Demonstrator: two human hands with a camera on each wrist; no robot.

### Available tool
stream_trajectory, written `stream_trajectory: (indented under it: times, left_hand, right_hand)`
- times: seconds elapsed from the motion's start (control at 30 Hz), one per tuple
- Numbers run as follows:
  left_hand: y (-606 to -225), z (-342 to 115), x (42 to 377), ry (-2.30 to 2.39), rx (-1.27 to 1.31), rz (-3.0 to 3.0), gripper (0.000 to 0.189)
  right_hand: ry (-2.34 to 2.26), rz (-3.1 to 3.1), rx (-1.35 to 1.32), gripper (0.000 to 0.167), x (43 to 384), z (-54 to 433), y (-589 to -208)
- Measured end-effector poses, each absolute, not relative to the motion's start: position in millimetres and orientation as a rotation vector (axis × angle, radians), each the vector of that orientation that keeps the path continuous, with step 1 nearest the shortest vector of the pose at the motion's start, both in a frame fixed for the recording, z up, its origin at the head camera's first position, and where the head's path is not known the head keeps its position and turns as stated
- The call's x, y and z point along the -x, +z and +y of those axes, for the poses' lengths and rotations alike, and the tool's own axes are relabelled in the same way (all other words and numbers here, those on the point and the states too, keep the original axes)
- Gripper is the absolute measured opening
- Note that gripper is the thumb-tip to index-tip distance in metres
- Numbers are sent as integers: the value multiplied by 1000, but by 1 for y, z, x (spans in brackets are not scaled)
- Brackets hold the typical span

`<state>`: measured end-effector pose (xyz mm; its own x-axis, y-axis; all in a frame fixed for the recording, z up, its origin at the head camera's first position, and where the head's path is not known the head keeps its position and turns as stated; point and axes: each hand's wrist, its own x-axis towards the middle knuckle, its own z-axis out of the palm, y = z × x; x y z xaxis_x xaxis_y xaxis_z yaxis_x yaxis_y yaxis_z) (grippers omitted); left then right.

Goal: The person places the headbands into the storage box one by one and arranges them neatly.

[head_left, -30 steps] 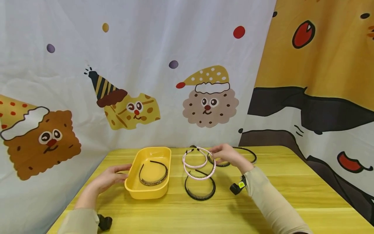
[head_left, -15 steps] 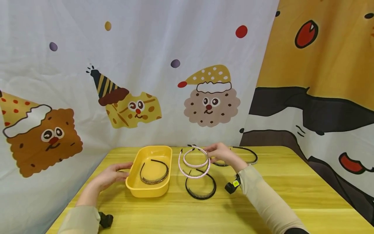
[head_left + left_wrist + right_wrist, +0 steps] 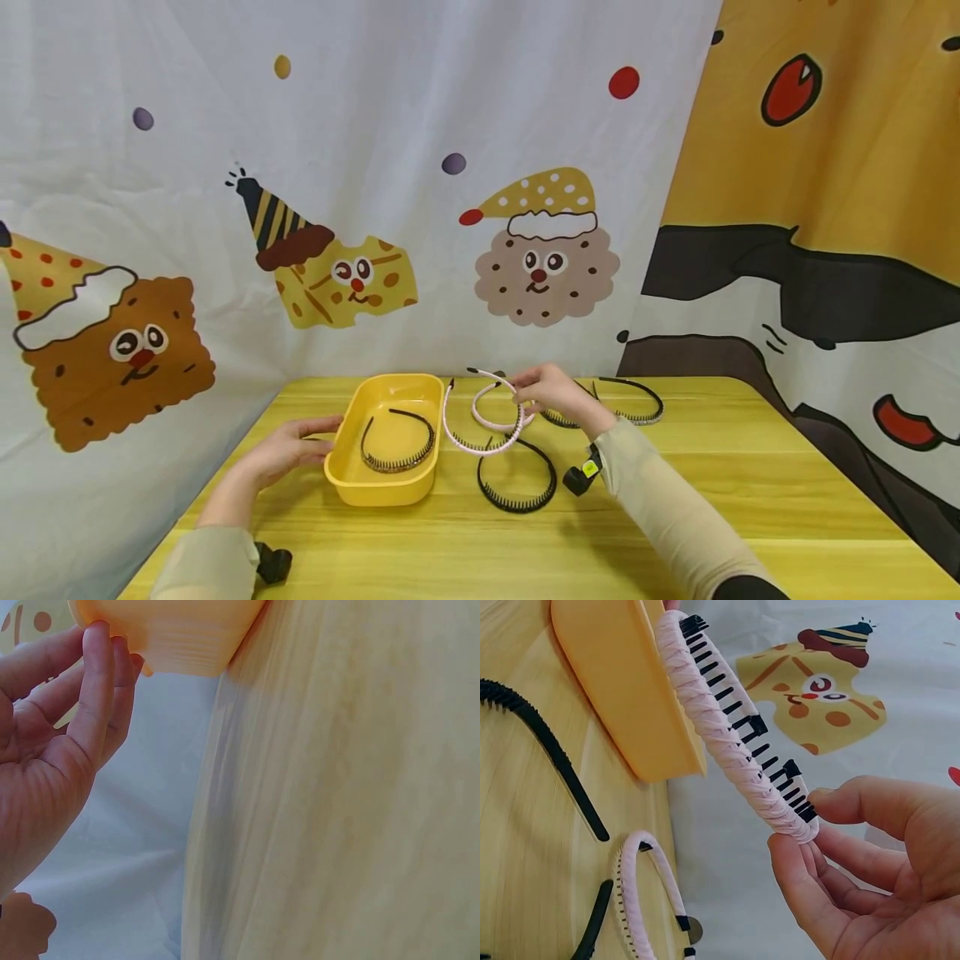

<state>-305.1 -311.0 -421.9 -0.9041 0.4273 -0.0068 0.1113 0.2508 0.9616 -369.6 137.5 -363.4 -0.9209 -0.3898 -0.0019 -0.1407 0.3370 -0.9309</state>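
My right hand (image 3: 553, 390) pinches a pink wrapped headband (image 3: 483, 452) with black inner teeth between thumb and fingers, raised over the table. In the right wrist view this pink headband (image 3: 720, 735) overlaps the yellow tray. The left hand (image 3: 292, 452) has its fingertips at the outer left rim of the yellow tray (image 3: 381, 496); in the left wrist view the fingers (image 3: 97, 690) are fairly straight against the tray's edge. Inside the tray lies a dark toothed headband (image 3: 397, 464). Below the held headband, a black toothed headband (image 3: 517, 506) rests on the table.
A second pink headband (image 3: 480, 413) lies behind the held one. Farther right are a dark headband (image 3: 558, 419), partly behind the right hand, and another black headband (image 3: 651, 396). A printed curtain (image 3: 420, 100) hangs behind the wooden table (image 3: 675, 492).
My right hand has moved left with the pink headband, bringing it closer to the yellow tray. The left hand stays at the tray's rim; the view has shifted slightly.
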Motion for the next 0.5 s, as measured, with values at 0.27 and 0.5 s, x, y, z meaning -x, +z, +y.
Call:
stream_trajectory:
  times: [0.27, 0.5]
  left_hand:
    - [-421, -310, 305, 1704, -488, 2259, 63]
    - [-422, -311, 306, 1701, -485, 2260, 62]
  right_hand:
    - [-1605, 2373, 515, 40, 375, 125, -362]
    - [-1643, 2352, 534, 41, 378, 112, -359]
